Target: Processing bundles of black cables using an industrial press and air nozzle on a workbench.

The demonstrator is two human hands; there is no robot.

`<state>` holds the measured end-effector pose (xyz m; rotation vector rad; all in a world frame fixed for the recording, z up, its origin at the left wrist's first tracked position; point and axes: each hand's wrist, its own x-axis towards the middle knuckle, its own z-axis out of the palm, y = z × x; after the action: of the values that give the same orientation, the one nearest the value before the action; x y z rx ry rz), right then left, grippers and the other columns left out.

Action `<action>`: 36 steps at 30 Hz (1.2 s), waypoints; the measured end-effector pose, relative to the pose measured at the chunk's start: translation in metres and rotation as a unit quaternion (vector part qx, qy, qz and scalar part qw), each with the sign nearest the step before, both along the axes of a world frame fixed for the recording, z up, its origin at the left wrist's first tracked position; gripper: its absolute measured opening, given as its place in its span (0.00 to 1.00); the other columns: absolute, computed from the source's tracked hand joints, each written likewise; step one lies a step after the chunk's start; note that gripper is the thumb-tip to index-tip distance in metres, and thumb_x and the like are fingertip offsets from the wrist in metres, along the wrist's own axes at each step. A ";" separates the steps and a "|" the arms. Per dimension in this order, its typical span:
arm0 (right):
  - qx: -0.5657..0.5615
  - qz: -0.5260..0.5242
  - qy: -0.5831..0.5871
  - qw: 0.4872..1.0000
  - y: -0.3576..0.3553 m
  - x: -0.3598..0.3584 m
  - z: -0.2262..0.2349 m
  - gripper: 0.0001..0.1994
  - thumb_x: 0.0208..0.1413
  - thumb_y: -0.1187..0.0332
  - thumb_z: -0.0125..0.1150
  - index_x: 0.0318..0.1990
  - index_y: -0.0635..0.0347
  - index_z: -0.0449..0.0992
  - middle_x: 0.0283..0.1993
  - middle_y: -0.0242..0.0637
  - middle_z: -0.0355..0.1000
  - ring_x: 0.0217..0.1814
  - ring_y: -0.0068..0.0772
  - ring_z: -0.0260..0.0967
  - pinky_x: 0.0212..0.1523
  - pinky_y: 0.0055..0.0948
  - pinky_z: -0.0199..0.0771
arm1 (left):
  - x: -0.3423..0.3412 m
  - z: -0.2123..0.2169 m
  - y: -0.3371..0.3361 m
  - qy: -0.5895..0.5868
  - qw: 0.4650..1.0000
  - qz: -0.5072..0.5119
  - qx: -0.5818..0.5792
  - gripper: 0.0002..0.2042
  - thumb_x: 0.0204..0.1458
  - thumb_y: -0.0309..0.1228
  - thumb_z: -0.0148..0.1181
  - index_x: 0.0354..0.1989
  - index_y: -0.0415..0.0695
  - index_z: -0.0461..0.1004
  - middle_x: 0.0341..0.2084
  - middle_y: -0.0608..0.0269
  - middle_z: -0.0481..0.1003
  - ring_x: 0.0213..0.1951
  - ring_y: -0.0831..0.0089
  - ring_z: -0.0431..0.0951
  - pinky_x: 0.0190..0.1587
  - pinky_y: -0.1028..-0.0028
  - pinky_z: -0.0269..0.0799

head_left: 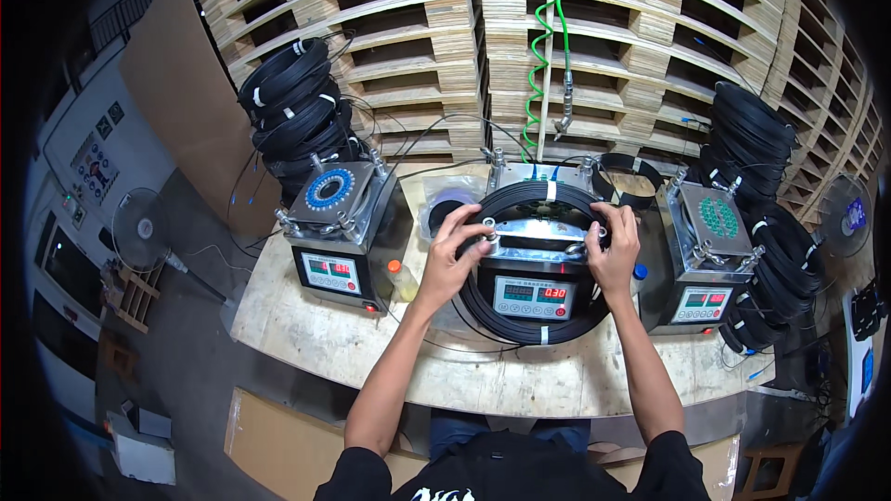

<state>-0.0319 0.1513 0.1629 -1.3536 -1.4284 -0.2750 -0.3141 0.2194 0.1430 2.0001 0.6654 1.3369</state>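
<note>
While the black cable coil [534, 329] ringed the middle machine [536, 271] at the desk's [306, 334] centre, your left hand [461, 246] and right hand [612, 243] pinched its top knobs; seemingly clamping, which called for even tightening next.

cable coil [529, 329] around middle machine [534, 289], machines [339, 232] either side

Stacked pallets [594, 28] behind; green coiled hose [548, 46] (hanging); fan [139, 227] left.
</note>
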 end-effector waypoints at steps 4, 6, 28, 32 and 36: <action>0.001 0.000 -0.002 1.000 -0.001 -0.001 0.000 0.13 0.53 0.74 0.61 0.47 0.60 0.79 0.35 0.43 0.65 0.38 0.47 0.68 0.41 0.42 0.70 | -0.003 0.007 -0.006 0.045 0.998 0.051 0.014 0.15 0.60 0.29 0.66 0.54 0.39 0.79 0.62 0.50 0.69 0.63 0.55 0.73 0.65 0.65 0.67; -0.001 -0.006 -0.005 1.000 -0.002 0.000 -0.001 0.14 0.53 0.74 0.61 0.48 0.60 0.79 0.36 0.44 0.65 0.39 0.47 0.68 0.41 0.42 0.70 | 0.004 0.017 -0.023 0.051 0.990 0.115 0.063 0.14 0.60 0.29 0.66 0.52 0.38 0.79 0.57 0.50 0.72 0.59 0.56 0.75 0.61 0.64 0.69; 0.002 0.002 0.000 1.000 0.000 0.003 -0.003 0.14 0.52 0.75 0.61 0.47 0.61 0.79 0.35 0.44 0.65 0.38 0.48 0.69 0.40 0.43 0.69 | 0.000 0.020 -0.030 0.015 0.987 0.159 -0.003 0.09 0.64 0.30 0.64 0.45 0.38 0.74 0.20 0.67 0.71 0.22 0.81 0.68 0.27 0.75 0.63; 0.003 -0.004 0.004 1.000 -0.003 0.002 -0.003 0.16 0.52 0.74 0.63 0.49 0.58 0.80 0.35 0.43 0.63 0.38 0.46 0.67 0.41 0.42 0.69 | -0.005 0.016 -0.020 0.055 0.988 0.087 -0.113 0.09 0.66 0.31 0.60 0.42 0.36 0.74 0.18 0.65 0.70 0.21 0.79 0.67 0.25 0.73 0.62; -0.059 -0.045 -0.102 0.992 -0.032 -0.013 -0.014 0.18 0.51 0.61 0.72 0.51 0.47 0.84 0.36 0.38 0.58 0.41 0.41 0.59 0.44 0.39 0.61 | -0.005 0.006 -0.021 0.040 0.991 0.090 -0.094 0.10 0.67 0.31 0.58 0.36 0.36 0.72 0.17 0.64 0.69 0.21 0.80 0.67 0.25 0.73 0.61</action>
<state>-0.0447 0.1196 0.1489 -1.5228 -1.5744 -0.4022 -0.3194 0.1985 0.1494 1.8846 0.9917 1.2497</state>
